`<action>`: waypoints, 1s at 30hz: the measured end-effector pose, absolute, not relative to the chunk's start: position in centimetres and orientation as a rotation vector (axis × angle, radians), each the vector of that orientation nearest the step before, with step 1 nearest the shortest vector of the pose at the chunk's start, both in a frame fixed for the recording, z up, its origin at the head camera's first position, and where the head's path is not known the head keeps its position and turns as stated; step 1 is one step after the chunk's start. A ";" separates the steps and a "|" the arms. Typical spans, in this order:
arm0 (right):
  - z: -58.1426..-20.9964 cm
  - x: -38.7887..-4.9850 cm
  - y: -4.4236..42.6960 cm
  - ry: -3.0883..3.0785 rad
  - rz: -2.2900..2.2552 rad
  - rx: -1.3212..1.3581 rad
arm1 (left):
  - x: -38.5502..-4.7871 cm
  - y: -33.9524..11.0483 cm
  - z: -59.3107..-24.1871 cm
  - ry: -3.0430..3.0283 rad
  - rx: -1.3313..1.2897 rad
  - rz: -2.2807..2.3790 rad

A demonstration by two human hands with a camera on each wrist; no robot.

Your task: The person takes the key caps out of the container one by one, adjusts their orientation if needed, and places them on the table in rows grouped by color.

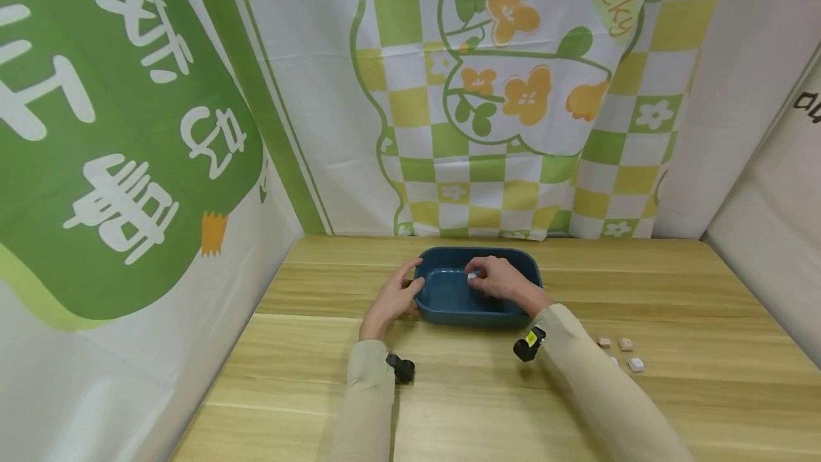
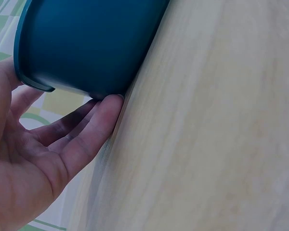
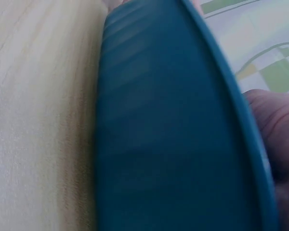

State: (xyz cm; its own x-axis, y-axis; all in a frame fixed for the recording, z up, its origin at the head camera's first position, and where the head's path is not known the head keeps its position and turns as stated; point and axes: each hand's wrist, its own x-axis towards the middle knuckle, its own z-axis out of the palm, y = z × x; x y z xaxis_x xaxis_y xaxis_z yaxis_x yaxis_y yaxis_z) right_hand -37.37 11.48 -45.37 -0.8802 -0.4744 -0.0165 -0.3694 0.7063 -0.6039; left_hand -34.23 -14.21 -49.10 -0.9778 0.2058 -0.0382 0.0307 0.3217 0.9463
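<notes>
A dark blue rounded rectangular basin [image 1: 471, 320] sits on the wooden table. My left hand [image 1: 390, 303] holds its left end, with the thumb at the rim. In the left wrist view, the fingers [image 2: 89, 139] reach under the basin's outer wall, low by the tabletop. Over the inside of the basin, my right hand [image 1: 502, 279] pinches a small white piece that looks like a keycap [image 1: 472, 276]. The right wrist view has the basin's wall [image 3: 154, 125] in front, hiding most of that hand.
Several small white and pinkish keycap-like pieces [image 1: 625, 344] lie on the table [image 1: 462, 405] to the right, partly behind the right sleeve [image 1: 596, 376]. Printed cloth [image 1: 410, 105] hangs along the table's back and left sides.
</notes>
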 end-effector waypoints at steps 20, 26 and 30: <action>-43.1 -34.1 14.1 2.865 -0.915 -0.812 | -34.2 -14.4 -49.1 2.431 0.214 1.729; -42.6 -33.3 15.1 2.858 -0.926 -0.837 | -34.2 -14.2 -49.0 2.434 0.219 1.714; -42.2 -32.7 15.8 2.845 -0.931 -0.850 | -34.2 -14.2 -49.0 2.420 0.222 1.728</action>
State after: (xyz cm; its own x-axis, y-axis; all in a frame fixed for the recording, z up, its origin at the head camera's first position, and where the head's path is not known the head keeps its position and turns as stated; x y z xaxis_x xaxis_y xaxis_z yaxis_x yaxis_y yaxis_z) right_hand -32.74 15.78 -42.19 -0.8502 -0.5085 0.1361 -0.4906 0.6715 -0.5553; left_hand -34.23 -14.22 -48.99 -0.9763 0.2120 -0.0433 0.0279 0.3218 0.9464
